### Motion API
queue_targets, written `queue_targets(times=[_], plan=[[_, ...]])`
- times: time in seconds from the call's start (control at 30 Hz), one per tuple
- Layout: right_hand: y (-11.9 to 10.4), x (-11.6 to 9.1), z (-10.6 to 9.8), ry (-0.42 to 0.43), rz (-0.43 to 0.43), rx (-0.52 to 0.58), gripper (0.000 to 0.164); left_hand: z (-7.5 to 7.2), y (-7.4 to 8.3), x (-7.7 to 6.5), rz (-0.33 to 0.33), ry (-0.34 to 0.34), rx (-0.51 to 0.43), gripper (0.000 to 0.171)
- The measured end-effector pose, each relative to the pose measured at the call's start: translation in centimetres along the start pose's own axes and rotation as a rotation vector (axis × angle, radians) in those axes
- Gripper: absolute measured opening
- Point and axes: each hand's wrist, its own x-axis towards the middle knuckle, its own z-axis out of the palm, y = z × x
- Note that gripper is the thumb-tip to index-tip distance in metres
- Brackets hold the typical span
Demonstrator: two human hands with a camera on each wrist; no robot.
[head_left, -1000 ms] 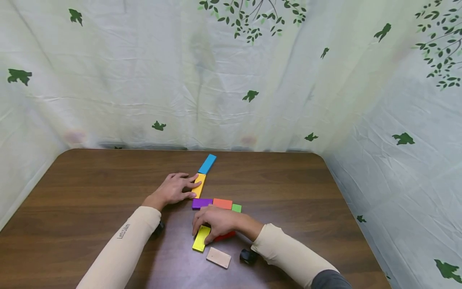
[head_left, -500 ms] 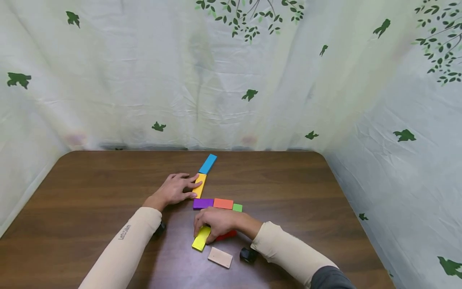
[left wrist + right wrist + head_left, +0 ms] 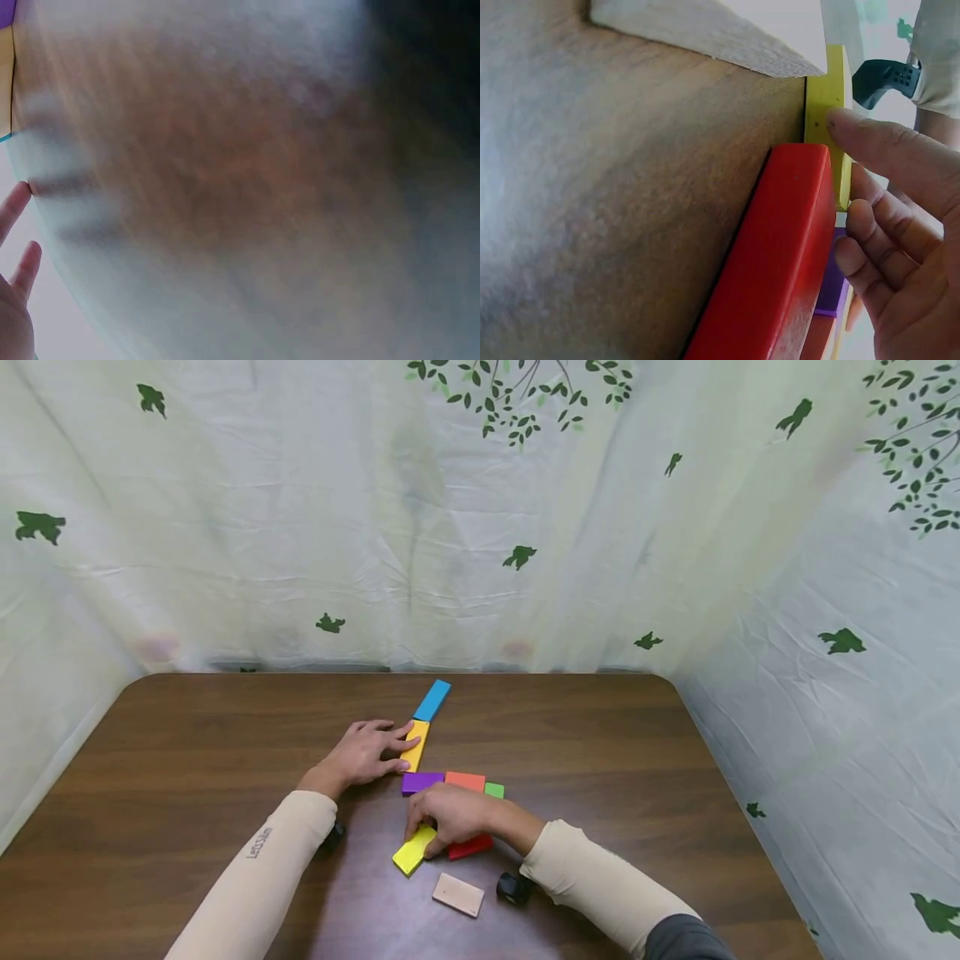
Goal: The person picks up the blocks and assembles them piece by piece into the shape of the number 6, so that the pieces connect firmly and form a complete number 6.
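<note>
My left hand [image 3: 365, 752] lies with spread fingers on an orange-yellow block [image 3: 417, 745]. A blue block [image 3: 432, 700] meets that block's far end at a slant. My right hand [image 3: 457, 812] pinches a bright yellow block [image 3: 411, 854] between thumb and fingers, flat on the table. In the right wrist view the thumb presses one side of this yellow block [image 3: 826, 112]. Beside it lies a red block [image 3: 470, 847], partly under the right hand. Beyond the right hand, a purple block [image 3: 422, 782], an orange-red block [image 3: 465, 781] and a green block [image 3: 494, 790] form a row.
A plain wooden block [image 3: 458, 895] lies on the brown table [image 3: 600, 752], nearer to me. Dark wrist cameras sit under both cuffs, the right one [image 3: 514, 888] close to the wooden block. A white curtain [image 3: 300, 510] with green prints closes off the back and sides.
The right hand has turned the yellow block so that its near end swings left, and more of the red block shows. My left hand stays on the orange-yellow block.
</note>
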Motion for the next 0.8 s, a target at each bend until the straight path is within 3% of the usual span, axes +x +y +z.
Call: queue_targets(times=[0.27, 0.8], plan=[[-0.20, -0.06, 0.11, 0.028, 0.063, 0.035, 0.026, 0.04, -0.06, 0.00, 0.005, 0.019, -0.001, 0.055], [-0.20, -0.10, 0.83, 0.063, 0.106, 0.018, 0.033, 0.26, -0.10, 0.07, 0.010, 0.019, -0.002, 0.055]])
